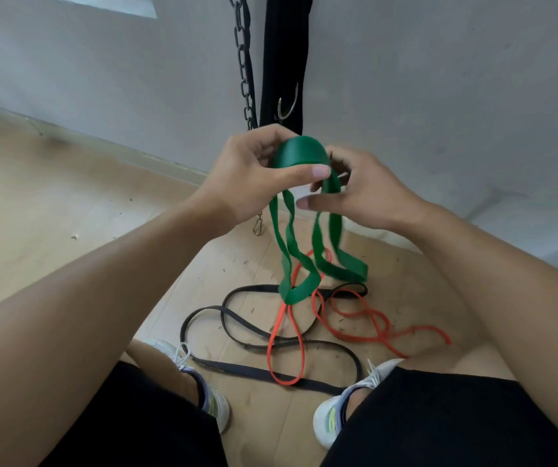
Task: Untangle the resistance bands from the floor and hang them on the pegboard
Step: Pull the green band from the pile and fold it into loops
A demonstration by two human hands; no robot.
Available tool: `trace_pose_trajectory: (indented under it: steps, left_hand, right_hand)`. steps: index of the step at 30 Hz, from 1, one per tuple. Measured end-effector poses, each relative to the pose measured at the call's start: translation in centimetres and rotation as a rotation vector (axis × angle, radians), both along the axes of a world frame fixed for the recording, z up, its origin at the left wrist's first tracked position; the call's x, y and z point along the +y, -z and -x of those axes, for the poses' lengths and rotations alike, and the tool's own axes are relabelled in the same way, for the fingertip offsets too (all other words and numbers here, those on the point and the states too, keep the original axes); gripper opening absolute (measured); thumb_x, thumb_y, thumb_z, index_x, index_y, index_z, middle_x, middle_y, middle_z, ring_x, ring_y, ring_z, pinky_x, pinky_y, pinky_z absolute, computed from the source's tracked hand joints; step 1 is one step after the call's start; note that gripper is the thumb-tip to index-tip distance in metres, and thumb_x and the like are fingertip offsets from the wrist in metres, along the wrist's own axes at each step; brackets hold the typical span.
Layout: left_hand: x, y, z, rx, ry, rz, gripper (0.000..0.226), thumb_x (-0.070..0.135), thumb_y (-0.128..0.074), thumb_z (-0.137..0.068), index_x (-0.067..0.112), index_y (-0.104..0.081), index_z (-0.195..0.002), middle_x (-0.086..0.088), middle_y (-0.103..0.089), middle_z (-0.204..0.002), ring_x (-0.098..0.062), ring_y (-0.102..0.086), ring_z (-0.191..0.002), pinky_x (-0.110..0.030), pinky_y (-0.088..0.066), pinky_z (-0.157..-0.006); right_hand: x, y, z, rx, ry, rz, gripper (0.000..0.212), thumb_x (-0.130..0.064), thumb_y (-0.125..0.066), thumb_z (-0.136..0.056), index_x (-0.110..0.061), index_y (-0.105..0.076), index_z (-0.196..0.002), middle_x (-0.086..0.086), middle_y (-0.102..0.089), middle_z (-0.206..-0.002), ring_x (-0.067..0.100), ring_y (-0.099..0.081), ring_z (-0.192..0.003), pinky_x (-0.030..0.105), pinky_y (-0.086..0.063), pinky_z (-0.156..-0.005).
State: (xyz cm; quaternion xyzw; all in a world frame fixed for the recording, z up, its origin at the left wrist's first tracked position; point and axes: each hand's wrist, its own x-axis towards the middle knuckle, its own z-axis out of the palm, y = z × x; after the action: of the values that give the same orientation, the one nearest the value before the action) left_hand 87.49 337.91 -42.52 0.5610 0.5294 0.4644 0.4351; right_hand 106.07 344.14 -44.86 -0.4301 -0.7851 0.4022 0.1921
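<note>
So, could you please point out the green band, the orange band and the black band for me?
green band (pixel 299 153), head view, on the wide fold held up between both hands.
orange band (pixel 380 323), head view, on a crossing of its strands lying on the floor.
black band (pixel 254 369), head view, on its flat stretch between the shoes.

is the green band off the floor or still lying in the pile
Off the floor: both hands, left hand and right hand, hold the green band up, its loops hanging above the red band and black band.

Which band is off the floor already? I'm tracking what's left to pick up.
The green band: both the left hand and right hand hold it up, loops dangling. The orange band and black band lie crossed on the floor.
</note>
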Motion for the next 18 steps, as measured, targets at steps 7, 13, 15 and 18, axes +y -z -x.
trace_pose_trajectory:
  steps: [7,13,15,18]
  left_hand:
    - [0.0,-0.1,0.6,-0.025,-0.023,0.029,0.024,0.024,-0.087,-0.076,0.018,-0.066,-0.088,0.009,-0.071,-0.078,-0.007,-0.065,-0.070,-0.021,-0.052,-0.067]
    - [-0.1,-0.8,1.1,-0.055,-0.069,0.061,0.042,0.047,-0.086,-0.065,0.021,-0.057,-0.078,-0.011,-0.058,-0.080,-0.026,-0.052,-0.073,-0.044,-0.044,-0.065]
    - [-0.1,-1.1,1.1,-0.066,-0.093,0.050,0.044,0.049,-0.086,-0.064,0.021,-0.054,-0.075,-0.011,-0.056,-0.082,-0.026,-0.050,-0.073,-0.042,-0.043,-0.065]
    - [0.0,-1.3,1.3,-0.086,-0.103,0.045,0.038,0.046,-0.084,-0.068,0.022,-0.055,-0.074,-0.018,-0.061,-0.087,-0.032,-0.060,-0.083,-0.047,-0.053,-0.084]
  right_hand:
    - [0.6,1.3,0.0,-0.093,0.001,0.082,0.034,-0.034,-0.091,-0.077,-0.016,-0.068,-0.094,-0.004,-0.073,-0.094,0.012,-0.069,-0.089,0.032,-0.056,-0.082]
    - [0.3,0.5,0.3,-0.018,0.033,0.044,0.054,-0.054,-0.092,-0.059,-0.024,-0.053,-0.080,0.002,-0.057,-0.080,0.031,-0.061,-0.075,0.043,-0.048,-0.069]
    - [0.0,0.3,0.4,0.019,0.042,0.011,0.051,-0.051,-0.093,-0.063,-0.025,-0.051,-0.078,-0.001,-0.051,-0.076,0.019,-0.050,-0.068,0.036,-0.041,-0.064]
    - [-0.2,0.1,0.5,0.124,0.067,-0.031,0.042,-0.042,-0.093,-0.071,-0.026,-0.054,-0.077,-0.002,-0.048,-0.072,0.011,-0.041,-0.062,0.031,-0.035,-0.061]
